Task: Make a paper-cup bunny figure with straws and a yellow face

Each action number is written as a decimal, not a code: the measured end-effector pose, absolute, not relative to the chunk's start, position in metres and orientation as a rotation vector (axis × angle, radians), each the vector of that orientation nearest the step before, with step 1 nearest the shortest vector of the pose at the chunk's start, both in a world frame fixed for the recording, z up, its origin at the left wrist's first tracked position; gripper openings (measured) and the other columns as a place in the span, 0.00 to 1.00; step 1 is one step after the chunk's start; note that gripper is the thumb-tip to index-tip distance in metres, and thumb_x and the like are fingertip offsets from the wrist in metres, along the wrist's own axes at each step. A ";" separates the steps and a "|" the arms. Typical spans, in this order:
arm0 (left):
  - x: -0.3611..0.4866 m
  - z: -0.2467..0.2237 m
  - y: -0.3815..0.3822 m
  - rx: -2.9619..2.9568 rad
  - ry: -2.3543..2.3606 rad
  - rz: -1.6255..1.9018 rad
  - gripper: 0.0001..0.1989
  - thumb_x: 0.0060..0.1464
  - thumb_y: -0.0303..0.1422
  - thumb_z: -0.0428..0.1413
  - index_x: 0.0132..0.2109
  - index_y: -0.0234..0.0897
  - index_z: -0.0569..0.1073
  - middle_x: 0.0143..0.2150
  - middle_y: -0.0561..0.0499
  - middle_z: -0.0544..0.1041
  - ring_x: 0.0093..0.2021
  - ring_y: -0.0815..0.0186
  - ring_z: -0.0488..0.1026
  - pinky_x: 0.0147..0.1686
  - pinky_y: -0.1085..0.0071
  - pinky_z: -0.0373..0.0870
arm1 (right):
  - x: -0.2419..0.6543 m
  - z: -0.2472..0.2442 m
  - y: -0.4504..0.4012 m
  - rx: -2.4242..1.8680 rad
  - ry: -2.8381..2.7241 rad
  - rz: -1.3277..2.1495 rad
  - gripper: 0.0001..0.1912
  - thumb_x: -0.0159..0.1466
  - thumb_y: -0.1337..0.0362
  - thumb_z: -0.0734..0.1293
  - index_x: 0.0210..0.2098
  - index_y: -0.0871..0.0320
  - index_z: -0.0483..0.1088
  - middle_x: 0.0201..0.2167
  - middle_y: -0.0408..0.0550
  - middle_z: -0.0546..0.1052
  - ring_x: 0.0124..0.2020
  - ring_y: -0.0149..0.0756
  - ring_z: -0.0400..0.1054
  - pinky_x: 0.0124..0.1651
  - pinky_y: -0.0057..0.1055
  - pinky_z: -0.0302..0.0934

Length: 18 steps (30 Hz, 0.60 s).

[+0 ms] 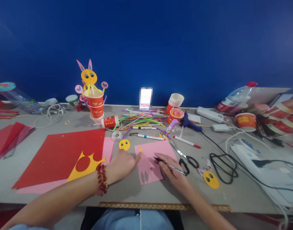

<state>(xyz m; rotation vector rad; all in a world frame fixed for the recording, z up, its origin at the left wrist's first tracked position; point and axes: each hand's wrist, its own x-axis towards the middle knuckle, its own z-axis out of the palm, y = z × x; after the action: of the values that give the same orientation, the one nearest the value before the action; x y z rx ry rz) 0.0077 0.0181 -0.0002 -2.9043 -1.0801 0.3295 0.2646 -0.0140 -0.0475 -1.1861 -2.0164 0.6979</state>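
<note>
A pink sheet of paper (148,156) lies in front of me, with two narrow leaf-shaped holes near its lower left. My left hand (124,163) is mostly curled, its index finger stretched to the sheet's left side. That fingertip pins a small pointed piece of yellow paper (141,149) against the pink sheet. In my right hand (174,172) is a pen (172,167), gripped between thumb and fingers, its tip over the sheet's middle. A yellow paper face (124,145) rests just beyond my left hand. Another yellow face with ears (210,179) lies right of my right hand.
Scissors (188,159) lie beside the pink sheet. Red paper (60,156) and a cut yellow sheet (76,172) cover the left. Behind are markers (150,137), pipe cleaners (141,118), stacked cups with a bunny (96,108) and a glue gun (189,123). A black cord (223,172) coils rightward.
</note>
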 end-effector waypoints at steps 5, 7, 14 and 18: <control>0.002 -0.004 0.040 -2.853 -1.209 0.326 0.24 0.62 0.24 0.48 0.65 0.37 0.62 0.27 0.46 0.79 0.26 0.59 0.77 0.28 0.69 0.65 | 0.262 -0.046 -0.015 -1.148 -1.990 0.692 0.16 0.71 0.63 0.59 0.56 0.50 0.69 0.48 0.50 0.79 0.49 0.41 0.73 0.52 0.37 0.67; 0.003 -0.006 0.047 -2.824 -1.235 0.316 0.25 0.61 0.23 0.48 0.65 0.36 0.62 0.27 0.45 0.79 0.26 0.59 0.77 0.27 0.69 0.64 | 0.262 -0.046 -0.015 -1.153 -1.994 0.691 0.15 0.71 0.63 0.60 0.56 0.50 0.69 0.48 0.50 0.79 0.49 0.40 0.73 0.52 0.37 0.67; 0.006 -0.011 0.064 -2.770 -1.322 0.274 0.24 0.62 0.26 0.47 0.65 0.35 0.62 0.29 0.44 0.79 0.27 0.60 0.76 0.27 0.71 0.64 | 0.260 -0.046 -0.015 -1.170 -1.984 0.691 0.13 0.71 0.62 0.59 0.52 0.51 0.70 0.45 0.49 0.80 0.46 0.40 0.74 0.49 0.37 0.67; 0.004 -0.008 0.068 -2.775 -1.336 0.231 0.23 0.63 0.27 0.46 0.64 0.37 0.62 0.29 0.45 0.79 0.28 0.60 0.76 0.28 0.70 0.65 | 0.259 -0.044 -0.014 -1.198 -1.973 0.700 0.13 0.71 0.61 0.59 0.52 0.50 0.70 0.47 0.49 0.79 0.48 0.41 0.73 0.52 0.38 0.66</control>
<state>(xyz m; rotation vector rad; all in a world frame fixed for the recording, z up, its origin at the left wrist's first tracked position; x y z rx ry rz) 0.0043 0.0679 -0.0082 -2.7747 -1.3364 0.2308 0.2591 -0.0143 -0.0443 -1.1975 -1.9729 0.7002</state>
